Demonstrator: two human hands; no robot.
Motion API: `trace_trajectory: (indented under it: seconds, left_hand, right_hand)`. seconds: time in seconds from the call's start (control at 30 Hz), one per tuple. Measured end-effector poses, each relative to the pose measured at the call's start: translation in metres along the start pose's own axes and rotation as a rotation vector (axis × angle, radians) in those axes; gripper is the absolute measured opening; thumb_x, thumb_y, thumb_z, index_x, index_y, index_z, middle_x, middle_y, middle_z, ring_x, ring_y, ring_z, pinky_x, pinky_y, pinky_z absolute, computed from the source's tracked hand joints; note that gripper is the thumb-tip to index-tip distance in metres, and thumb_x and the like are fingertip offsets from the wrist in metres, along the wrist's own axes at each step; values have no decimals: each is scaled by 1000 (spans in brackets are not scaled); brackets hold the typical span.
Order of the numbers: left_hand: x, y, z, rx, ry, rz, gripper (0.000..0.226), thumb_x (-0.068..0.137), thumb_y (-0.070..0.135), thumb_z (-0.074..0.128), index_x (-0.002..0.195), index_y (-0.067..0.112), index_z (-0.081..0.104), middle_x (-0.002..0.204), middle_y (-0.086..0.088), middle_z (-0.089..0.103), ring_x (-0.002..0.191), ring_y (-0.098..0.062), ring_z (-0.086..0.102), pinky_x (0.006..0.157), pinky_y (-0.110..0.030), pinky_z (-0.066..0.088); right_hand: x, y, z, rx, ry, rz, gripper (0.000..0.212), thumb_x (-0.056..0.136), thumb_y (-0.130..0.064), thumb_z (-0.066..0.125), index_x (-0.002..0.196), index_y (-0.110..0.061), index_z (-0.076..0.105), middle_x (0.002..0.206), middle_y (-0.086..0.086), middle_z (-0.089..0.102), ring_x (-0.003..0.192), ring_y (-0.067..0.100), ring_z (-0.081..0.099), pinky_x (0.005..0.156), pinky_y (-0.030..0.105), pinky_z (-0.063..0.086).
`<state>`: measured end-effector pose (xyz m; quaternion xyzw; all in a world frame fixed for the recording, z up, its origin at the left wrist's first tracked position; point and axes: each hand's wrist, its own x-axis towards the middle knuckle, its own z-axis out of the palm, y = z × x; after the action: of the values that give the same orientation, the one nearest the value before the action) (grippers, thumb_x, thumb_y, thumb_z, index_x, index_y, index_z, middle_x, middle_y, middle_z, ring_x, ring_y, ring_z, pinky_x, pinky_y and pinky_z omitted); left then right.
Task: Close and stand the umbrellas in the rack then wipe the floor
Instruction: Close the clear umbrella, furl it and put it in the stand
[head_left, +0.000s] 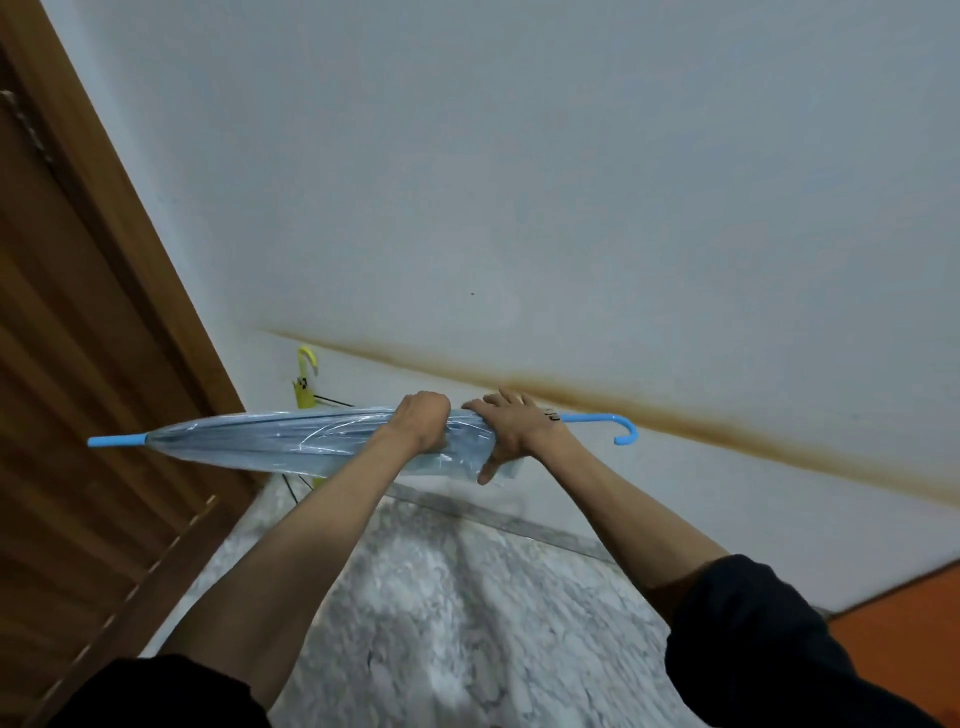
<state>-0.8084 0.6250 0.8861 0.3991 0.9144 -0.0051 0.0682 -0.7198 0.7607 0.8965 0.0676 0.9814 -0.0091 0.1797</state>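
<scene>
clear umbrella (270, 441) with blue handle, folded, held level in mid-air above marble floor (441, 597), blue tip toward wooden door (78, 364). left hand (423, 418) fisted round canopy near middle. right hand (511, 434) wrapped over canopy end by handle, fingers partly spread. yellow umbrella (305, 384) upright by wall (571, 182) behind; its rack not clearly discernible.

Plain pale wall (519, 182) fills most of the view, with a rusty brown stain (675, 415) running along it low down. Left of the wall is a brown wooden door (78, 338). Below the wall, grey-white marble floor (441, 597), going orange (893, 618) at the right.
</scene>
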Motion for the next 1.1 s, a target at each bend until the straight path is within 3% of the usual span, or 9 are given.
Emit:
trace_trajectory:
  seconds: [0.17, 0.33, 0.53, 0.7, 0.77, 0.83, 0.9, 1.0, 1.1]
  left_hand:
    - [-3, -4, -2, -141, -70, -4, 25, 69, 27, 72, 86, 9, 68, 89, -11, 70, 89, -31, 66, 75, -33, 52]
    - [0, -2, -16, -220, -131, 24, 35, 59, 32, 79, 90, 19, 70, 93, -9, 63, 97, -27, 55, 76, -32, 50]
    - [0, 0, -25, -213, -97, 84, 45, 74, 33, 70, 114, 18, 55, 108, -8, 66, 97, -30, 60, 72, -30, 42]
    - [-2, 4, -23, -203, -36, 45, 53, 69, 35, 65, 112, 9, 47, 103, -13, 62, 89, -31, 57, 69, -35, 46]
    - [0, 5, -28, -216, -35, 33, 46, 67, 34, 65, 103, 10, 48, 99, -10, 60, 86, -29, 56, 65, -33, 42]
    - [3, 6, -32, -254, -50, 26, 39, 64, 33, 65, 94, 12, 50, 92, -7, 61, 81, -26, 57, 61, -31, 42]
    - [4, 8, -35, -300, -78, 20, 38, 61, 34, 65, 88, 12, 53, 87, -5, 61, 78, -24, 58, 61, -31, 47]
    - [1, 13, -35, -329, -153, 0, 46, 59, 40, 66, 96, 14, 57, 91, -4, 62, 80, -22, 61, 72, -36, 55]
    - [2, 18, -33, -307, -213, 17, 57, 54, 47, 72, 101, 18, 58, 95, -2, 64, 81, -21, 62, 77, -39, 56]
  right_hand:
    - [-3, 18, 13, -41, 240, -8, 60, 67, -56, 77, 111, -20, 56, 109, 5, 60, 103, 28, 60, 80, 36, 47]
    - [-6, 28, 1, -8, 307, 37, 27, 75, -38, 70, 92, -20, 60, 95, 2, 70, 92, 28, 64, 62, 30, 40]
    - [-4, 38, -23, -28, 247, 84, 38, 73, -40, 70, 104, -23, 55, 103, 2, 69, 100, 28, 62, 80, 35, 41]
    - [-7, 33, -30, -137, 167, 46, 122, 54, -63, 82, 150, -32, 15, 148, 6, 35, 142, 31, 24, 110, 61, 18]
    - [-8, 28, -28, -151, 201, -27, 137, 49, -68, 81, 154, -31, 1, 158, 5, 21, 149, 30, 9, 114, 64, 7]
    - [-7, 27, -23, -155, 246, -64, 137, 51, -71, 79, 155, -29, 1, 157, 4, 26, 148, 30, 14, 117, 61, 7]
    - [-8, 29, -19, -128, 299, -68, 125, 54, -70, 77, 153, -28, 15, 142, 5, 46, 134, 29, 40, 114, 51, 23]
    - [-10, 34, -16, -114, 295, -64, 86, 59, -64, 78, 128, -25, 44, 108, 3, 67, 97, 28, 63, 76, 35, 42]
    - [-10, 34, -11, -63, 277, -28, 56, 64, -53, 79, 101, -20, 54, 94, 4, 69, 88, 29, 64, 64, 33, 42]
